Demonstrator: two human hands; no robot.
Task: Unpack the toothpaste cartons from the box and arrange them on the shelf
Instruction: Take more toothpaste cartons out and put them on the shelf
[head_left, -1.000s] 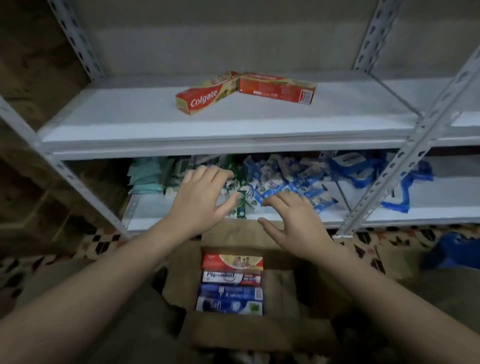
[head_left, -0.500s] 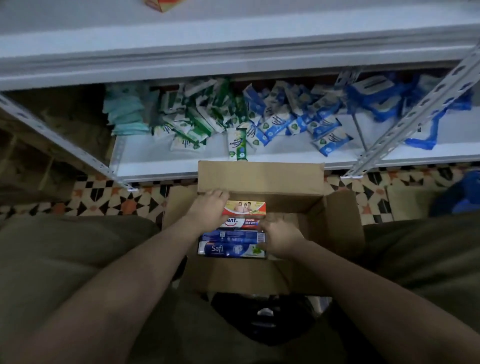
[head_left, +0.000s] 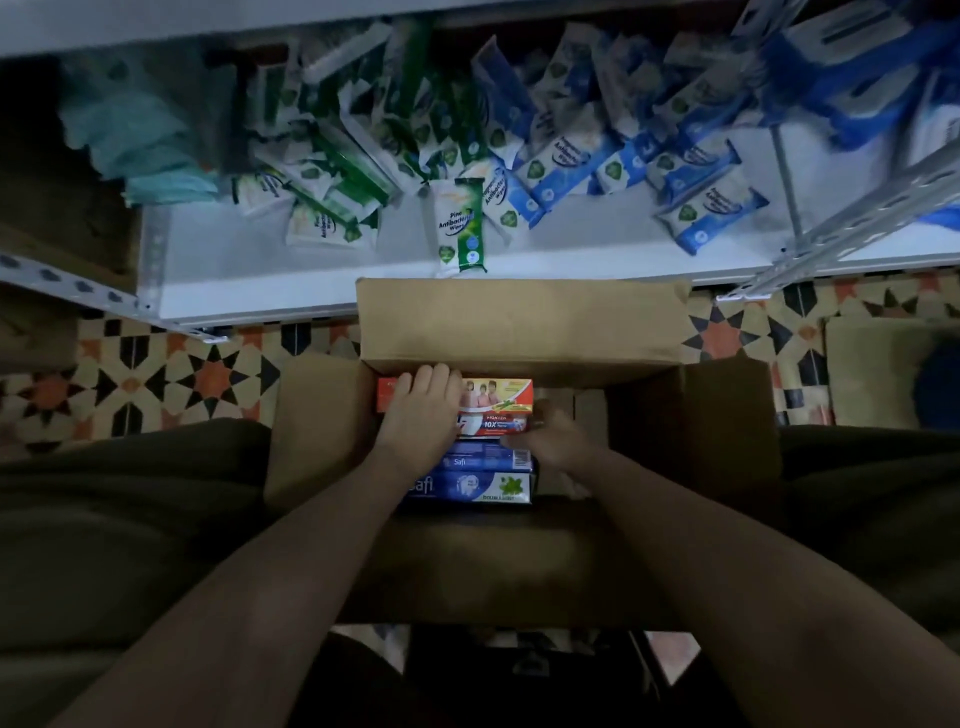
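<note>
Lying under both hands (head_left: 483, 428), toothpaste cartons (head_left: 493, 439) fill the box (head_left: 519, 327).

In front of you the white shelf (head_left: 249, 270) carries a jumble of wipe packets lying straight on its board: green ones (head_left: 332, 208) to the left, blue ones (head_left: 691, 171) to the right, and one green Pine packet (head_left: 460, 228) reaching its front edge. A teal bundle (head_left: 156, 150) sits at the far left. Below, the patterned tile floor (head_left: 171, 374) bears the open cardboard box (head_left: 519, 327), its far flap just beside the shelf's front edge.
</note>
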